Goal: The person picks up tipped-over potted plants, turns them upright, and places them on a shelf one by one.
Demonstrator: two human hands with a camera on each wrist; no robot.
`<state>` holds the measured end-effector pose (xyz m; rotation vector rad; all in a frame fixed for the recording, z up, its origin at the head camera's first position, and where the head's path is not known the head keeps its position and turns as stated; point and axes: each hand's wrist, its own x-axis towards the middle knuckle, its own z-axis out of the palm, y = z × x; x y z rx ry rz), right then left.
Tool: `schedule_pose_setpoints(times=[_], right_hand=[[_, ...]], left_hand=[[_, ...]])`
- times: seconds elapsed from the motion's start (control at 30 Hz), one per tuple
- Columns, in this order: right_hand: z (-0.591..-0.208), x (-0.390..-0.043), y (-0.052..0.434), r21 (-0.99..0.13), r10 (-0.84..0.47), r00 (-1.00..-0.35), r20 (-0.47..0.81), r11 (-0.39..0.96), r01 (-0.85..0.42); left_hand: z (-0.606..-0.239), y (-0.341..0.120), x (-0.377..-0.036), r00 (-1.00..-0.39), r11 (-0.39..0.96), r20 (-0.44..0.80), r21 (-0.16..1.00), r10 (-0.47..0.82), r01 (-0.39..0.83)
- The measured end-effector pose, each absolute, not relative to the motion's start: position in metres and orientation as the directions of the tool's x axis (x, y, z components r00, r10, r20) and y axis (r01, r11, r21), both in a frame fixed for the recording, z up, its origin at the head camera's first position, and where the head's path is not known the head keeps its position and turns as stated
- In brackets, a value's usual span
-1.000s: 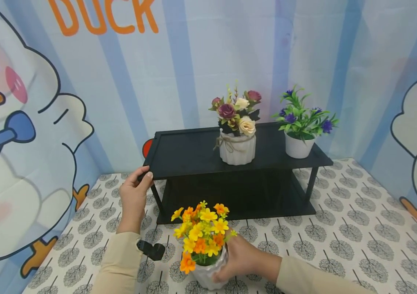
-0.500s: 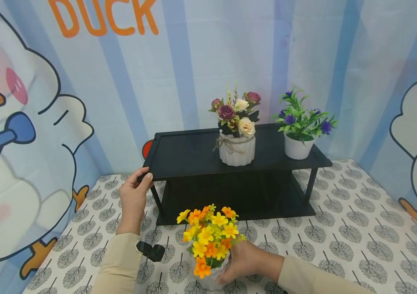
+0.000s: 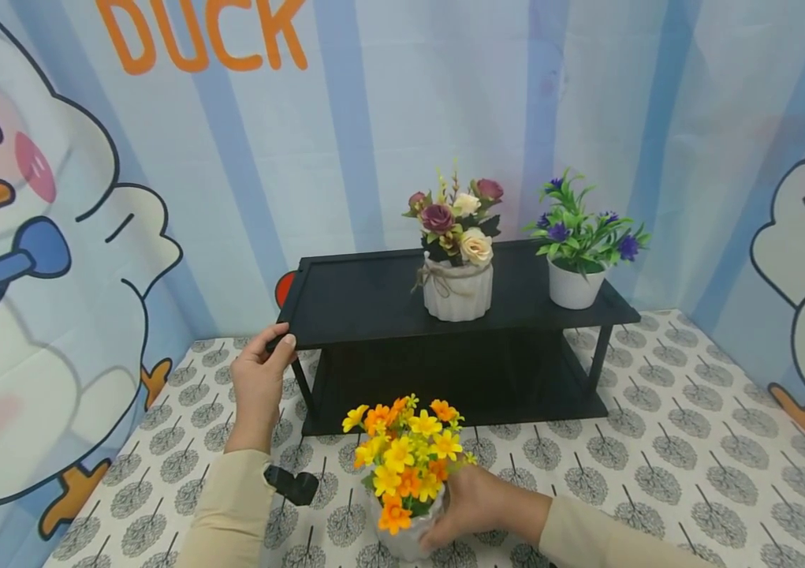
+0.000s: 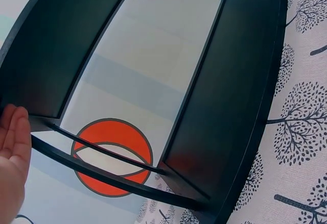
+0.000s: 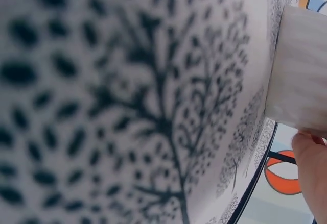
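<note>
At the front left corner of a black two-tier shelf (image 3: 367, 296), my left hand (image 3: 260, 375) pinches the edge of the upper board between thumb and fingers. In the left wrist view the fingertips (image 4: 19, 119) lie at that board's corner. My right hand (image 3: 469, 505) grips a whitish flower pot (image 3: 405, 540) from its right side, thumb toward the front. Yellow and orange flowers (image 3: 402, 461) fill the pot and hide its top. In the right wrist view the pot (image 5: 301, 71) stands close to the patterned cloth, with the fingers against its side.
On the upper board stand a white pot of roses (image 3: 459, 292) tied with twine and, farther right, a white pot with purple flowers (image 3: 575, 284). A tree-patterned cloth (image 3: 665, 481) covers the table. Behind hangs a striped backdrop (image 3: 402, 118) with cartoon ducks.
My right hand has moved the pot of yellow and orange flowers slightly to the right, mostly in the first half second. My left hand keeps its place on the shelf corner.
</note>
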<state>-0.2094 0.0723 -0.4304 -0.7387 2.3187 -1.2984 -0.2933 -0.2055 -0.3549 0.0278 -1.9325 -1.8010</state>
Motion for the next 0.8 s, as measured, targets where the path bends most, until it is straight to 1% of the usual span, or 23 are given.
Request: schedule_pose_setpoints(times=[0.2,0.37,0.6,0.7,0.8], right_hand=[[-0.432,-0.211,0.073,-0.854,-0.605,-0.792,-0.078,0.45,-0.26],[-0.431,-0.211,0.072,-0.826,-0.597,-0.8,-0.062,0.481,-0.295],[-0.427,-0.212,0.072,-0.809,-0.569,-0.818,-0.085,0.519,-0.277],[-0.424,-0.214,0.073,-0.824,-0.563,-0.824,-0.068,0.497,-0.272],[-0.417,-0.218,0.073,-0.843,-0.567,-0.823,-0.025,0.454,-0.288]], left_hand=[[-0.356,-0.206,-0.294,-0.873,0.143,0.347,0.938,-0.343,0.317],[-0.356,-0.206,-0.295,-0.871,0.144,0.355,0.935,-0.339,0.325],[-0.357,-0.207,-0.294,-0.876,0.143,0.344,0.939,-0.339,0.313],[-0.357,-0.207,-0.294,-0.876,0.149,0.345,0.938,-0.337,0.312],[-0.356,-0.207,-0.294,-0.875,0.157,0.351,0.936,-0.334,0.315]])
